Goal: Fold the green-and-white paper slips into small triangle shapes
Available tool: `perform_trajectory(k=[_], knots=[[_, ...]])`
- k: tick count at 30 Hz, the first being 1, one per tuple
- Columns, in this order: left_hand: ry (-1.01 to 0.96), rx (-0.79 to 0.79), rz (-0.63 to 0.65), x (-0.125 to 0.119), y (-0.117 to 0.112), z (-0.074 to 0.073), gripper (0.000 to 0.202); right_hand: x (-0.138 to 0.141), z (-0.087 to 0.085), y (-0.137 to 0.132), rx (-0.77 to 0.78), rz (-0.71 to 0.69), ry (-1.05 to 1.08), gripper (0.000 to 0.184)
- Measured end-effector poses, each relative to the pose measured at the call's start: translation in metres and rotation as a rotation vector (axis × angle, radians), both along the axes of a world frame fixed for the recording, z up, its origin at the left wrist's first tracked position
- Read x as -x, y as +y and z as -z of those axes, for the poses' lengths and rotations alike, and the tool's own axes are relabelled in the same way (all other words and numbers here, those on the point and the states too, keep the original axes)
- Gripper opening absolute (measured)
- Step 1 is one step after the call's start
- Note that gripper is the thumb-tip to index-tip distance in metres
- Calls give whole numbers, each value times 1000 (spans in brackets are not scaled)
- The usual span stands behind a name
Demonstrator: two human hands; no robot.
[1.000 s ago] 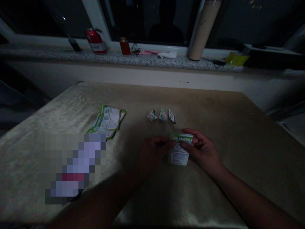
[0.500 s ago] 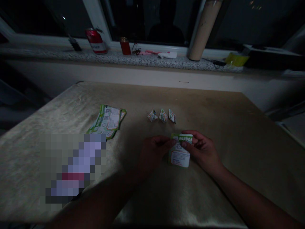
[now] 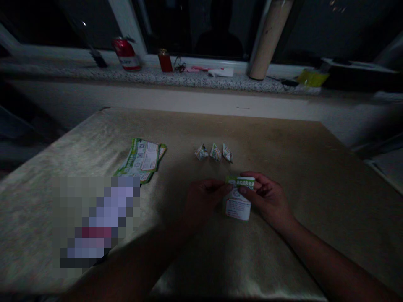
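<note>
Both hands, left [image 3: 204, 197] and right [image 3: 267, 197], still pinching leaflet [image 3: 238, 203] top edge; fold marginally tighter, three folded pieces [image 3: 214, 152] beyond untouched.

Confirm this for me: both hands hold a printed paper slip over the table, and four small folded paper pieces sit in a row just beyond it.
Not quite. The head view shows three folded paper pieces in the row, not four. The rest stands: the left hand and right hand hold the printed paper slip over the table.
</note>
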State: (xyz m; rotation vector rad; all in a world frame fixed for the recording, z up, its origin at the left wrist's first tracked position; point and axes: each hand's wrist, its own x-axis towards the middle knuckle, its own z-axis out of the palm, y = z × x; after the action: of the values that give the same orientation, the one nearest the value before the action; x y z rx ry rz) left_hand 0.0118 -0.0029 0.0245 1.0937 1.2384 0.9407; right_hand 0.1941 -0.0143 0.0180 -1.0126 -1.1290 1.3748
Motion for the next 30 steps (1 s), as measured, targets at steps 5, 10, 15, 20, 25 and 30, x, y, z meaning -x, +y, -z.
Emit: perform_trajectory(k=[5, 10, 15, 20, 25, 30], knots=[[-22, -8, 2, -1, -1, -3, 22, 1, 0, -1, -28, 33, -8, 31], [-64, -8, -23, -1, -2, -3, 20, -1, 2, -2, -47, 34, -31, 32], [-67, -27, -33, 0, -1, -3, 21, -6, 5, -3, -182, 85, -79, 24], [-60, -8, -81, 4, 2, -2, 22, -18, 6, 0, -542, 187, -449, 28], [-328, 140, -71, 5, 5, 1, 21, -25, -1, 4, -1044, 136, -909, 38], [-529, 263, 4, 3, 3, 2, 17, -19, 1, 3, -1312, 51, -1038, 32]])
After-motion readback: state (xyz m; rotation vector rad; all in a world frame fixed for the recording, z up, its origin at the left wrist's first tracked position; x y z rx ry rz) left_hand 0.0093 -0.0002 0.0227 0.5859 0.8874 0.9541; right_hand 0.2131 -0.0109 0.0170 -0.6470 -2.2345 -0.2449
